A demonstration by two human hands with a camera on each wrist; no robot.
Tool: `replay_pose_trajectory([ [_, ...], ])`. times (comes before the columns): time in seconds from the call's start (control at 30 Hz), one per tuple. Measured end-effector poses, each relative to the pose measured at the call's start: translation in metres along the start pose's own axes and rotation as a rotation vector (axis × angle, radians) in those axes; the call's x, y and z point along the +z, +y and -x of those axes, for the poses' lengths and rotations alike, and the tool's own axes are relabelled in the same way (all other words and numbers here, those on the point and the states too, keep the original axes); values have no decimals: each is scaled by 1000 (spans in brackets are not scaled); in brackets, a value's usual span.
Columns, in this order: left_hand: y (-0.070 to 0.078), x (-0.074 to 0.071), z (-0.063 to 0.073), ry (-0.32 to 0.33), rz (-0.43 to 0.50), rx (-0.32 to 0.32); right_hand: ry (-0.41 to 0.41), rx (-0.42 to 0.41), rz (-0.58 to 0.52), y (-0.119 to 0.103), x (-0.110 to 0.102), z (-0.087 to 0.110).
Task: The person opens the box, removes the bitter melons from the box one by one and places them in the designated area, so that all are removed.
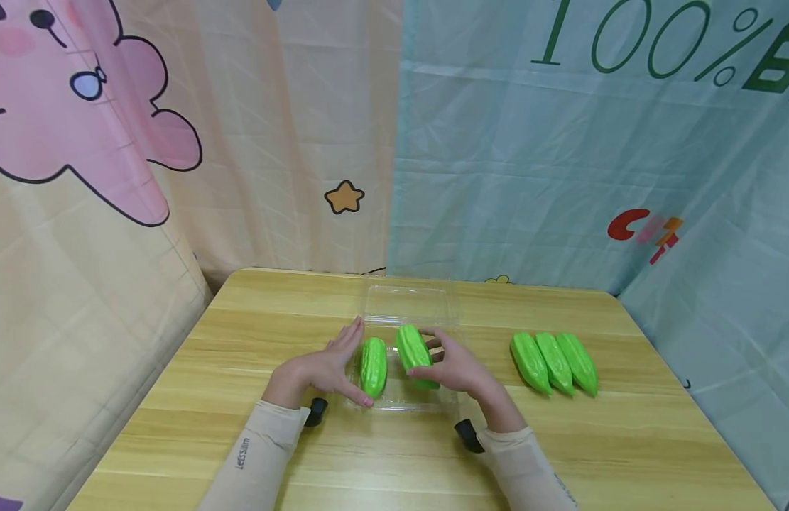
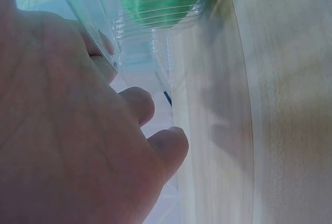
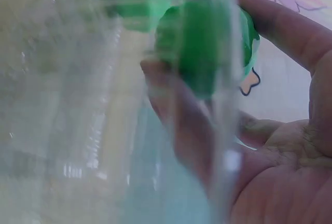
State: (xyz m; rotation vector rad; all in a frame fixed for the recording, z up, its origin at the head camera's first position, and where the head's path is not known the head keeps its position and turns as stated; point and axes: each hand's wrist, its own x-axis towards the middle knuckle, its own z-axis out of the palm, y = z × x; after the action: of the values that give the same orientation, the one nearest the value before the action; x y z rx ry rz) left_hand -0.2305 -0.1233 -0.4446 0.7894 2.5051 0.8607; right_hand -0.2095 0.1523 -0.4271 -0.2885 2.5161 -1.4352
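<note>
A clear plastic box [image 1: 407, 407] stands open in the middle of the table, its lid [image 1: 409, 301] folded back behind it. One green bitter melon [image 1: 373, 367] lies along the box's left side. My left hand [image 1: 327, 369] rests at that side, thumb towards the front corner and fingers spread along the edge; the left wrist view shows fingertips against the clear wall. A second bitter melon [image 1: 415, 351], tilted, is over the box's right half. My right hand [image 1: 454, 363] holds it between thumb and fingers. Blurred clear plastic partly covers this grip in the right wrist view.
To the right, several more bitter melons lie side by side, with the middle one [image 1: 554, 362] touching its neighbours. They rest on the wood-grain table [image 1: 624, 440]. Printed curtains [image 1: 496, 177] hang behind the table's back edge and along both sides.
</note>
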Motion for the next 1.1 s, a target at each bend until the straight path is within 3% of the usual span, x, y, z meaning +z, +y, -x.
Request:
replay_pose_trajectory([
  [0.43, 1, -1, 0, -2, 14, 13, 40, -17, -49, -1, -22, 5],
  [0.7, 2, -1, 2, -3, 10, 9, 2, 10, -82, -2, -46, 14],
  [1.1, 1, -1, 0, -3, 15, 9, 13, 27, -111, 3, -70, 22],
])
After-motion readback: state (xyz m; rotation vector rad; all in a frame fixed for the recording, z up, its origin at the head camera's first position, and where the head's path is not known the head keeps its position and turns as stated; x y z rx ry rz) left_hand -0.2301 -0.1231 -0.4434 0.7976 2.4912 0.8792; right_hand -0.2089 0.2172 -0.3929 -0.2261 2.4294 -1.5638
